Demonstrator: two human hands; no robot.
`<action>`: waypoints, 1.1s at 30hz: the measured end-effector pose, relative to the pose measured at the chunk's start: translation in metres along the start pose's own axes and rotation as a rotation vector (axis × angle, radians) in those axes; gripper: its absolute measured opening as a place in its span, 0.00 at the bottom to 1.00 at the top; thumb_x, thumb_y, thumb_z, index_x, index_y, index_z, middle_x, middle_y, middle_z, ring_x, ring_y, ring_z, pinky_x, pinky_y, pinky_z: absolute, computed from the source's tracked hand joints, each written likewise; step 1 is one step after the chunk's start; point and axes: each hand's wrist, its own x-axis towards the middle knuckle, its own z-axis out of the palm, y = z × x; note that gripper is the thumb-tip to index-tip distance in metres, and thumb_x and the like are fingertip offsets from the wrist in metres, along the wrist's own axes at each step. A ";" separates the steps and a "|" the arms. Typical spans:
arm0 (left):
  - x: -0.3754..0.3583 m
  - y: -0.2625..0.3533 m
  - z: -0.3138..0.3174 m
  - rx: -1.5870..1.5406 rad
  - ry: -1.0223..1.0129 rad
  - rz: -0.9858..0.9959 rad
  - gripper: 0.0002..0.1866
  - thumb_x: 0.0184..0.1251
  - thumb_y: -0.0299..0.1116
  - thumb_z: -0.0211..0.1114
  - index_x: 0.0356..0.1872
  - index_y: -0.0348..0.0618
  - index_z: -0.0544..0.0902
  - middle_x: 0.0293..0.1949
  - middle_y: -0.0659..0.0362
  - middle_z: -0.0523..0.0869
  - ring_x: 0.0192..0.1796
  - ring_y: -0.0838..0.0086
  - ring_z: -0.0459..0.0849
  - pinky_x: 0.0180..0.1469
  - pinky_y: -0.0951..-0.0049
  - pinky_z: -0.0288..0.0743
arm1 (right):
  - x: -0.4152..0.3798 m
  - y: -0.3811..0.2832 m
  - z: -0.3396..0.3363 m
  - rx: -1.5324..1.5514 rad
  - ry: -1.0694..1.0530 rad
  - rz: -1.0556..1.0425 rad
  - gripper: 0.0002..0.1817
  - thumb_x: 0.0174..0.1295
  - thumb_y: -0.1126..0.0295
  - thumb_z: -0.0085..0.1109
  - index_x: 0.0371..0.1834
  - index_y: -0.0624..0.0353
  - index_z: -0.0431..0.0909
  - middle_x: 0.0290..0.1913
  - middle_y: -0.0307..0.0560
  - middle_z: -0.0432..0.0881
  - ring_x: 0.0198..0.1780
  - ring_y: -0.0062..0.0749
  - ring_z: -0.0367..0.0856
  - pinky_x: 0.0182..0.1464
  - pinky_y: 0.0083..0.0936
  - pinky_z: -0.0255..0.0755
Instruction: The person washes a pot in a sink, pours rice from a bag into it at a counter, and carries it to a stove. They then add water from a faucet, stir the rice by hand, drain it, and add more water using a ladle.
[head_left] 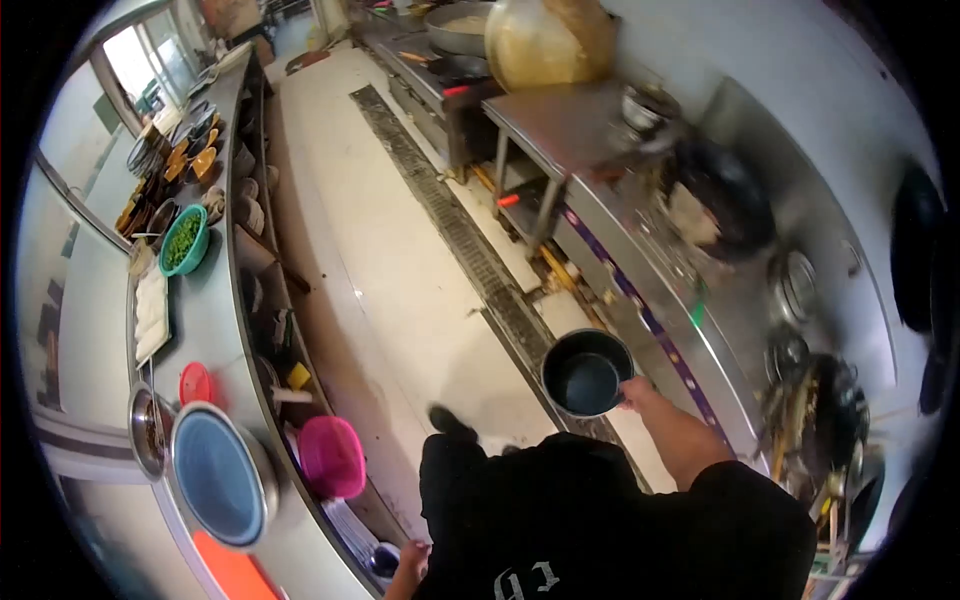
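Note:
My right hand [634, 392] is closed round the rim or handle side of a dark round pot [586, 372], held out over the floor drain. The inside of the pot looks dark, and its contents cannot be made out. Low at the left, my left hand [414, 556] hangs beside the shelf under the counter, near a small white and dark container [385, 559]. Its fingers are too small and blurred to read. A pink basin [332, 457] sits on that shelf, a little above my left hand.
On the left counter [222, 345] stand a blue basin [217, 475], a red bowl [196, 383], a green basin of chopped greens [184, 240] and a white tray [152, 305]. A drain grate [450, 222] runs along the floor. A wok [735, 200] stands on the right stove.

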 end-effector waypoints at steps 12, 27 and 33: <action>0.452 -0.022 -0.555 0.095 0.366 0.058 0.17 0.55 0.43 0.62 0.37 0.41 0.83 0.38 0.46 0.84 0.44 0.52 0.82 0.47 0.56 0.76 | 0.073 -0.287 0.253 0.191 0.231 0.253 0.04 0.50 0.79 0.58 0.31 0.65 0.77 0.26 0.55 0.77 0.22 0.42 0.77 0.20 0.39 0.73; 0.722 0.040 -0.970 -0.322 0.004 -0.209 0.15 0.58 0.42 0.57 0.38 0.46 0.83 0.45 0.48 0.83 0.48 0.54 0.81 0.51 0.58 0.75 | 0.279 -0.785 0.652 -0.208 0.246 0.106 0.05 0.48 0.78 0.58 0.30 0.64 0.77 0.26 0.51 0.78 0.23 0.40 0.78 0.21 0.36 0.72; 0.866 -0.051 -1.015 0.241 -0.276 0.142 0.13 0.52 0.35 0.62 0.39 0.46 0.84 0.38 0.49 0.85 0.42 0.54 0.83 0.41 0.60 0.77 | 0.361 -1.039 0.864 -0.021 -0.143 -0.154 0.10 0.49 0.79 0.54 0.36 0.60 0.74 0.25 0.44 0.77 0.19 0.30 0.75 0.17 0.26 0.71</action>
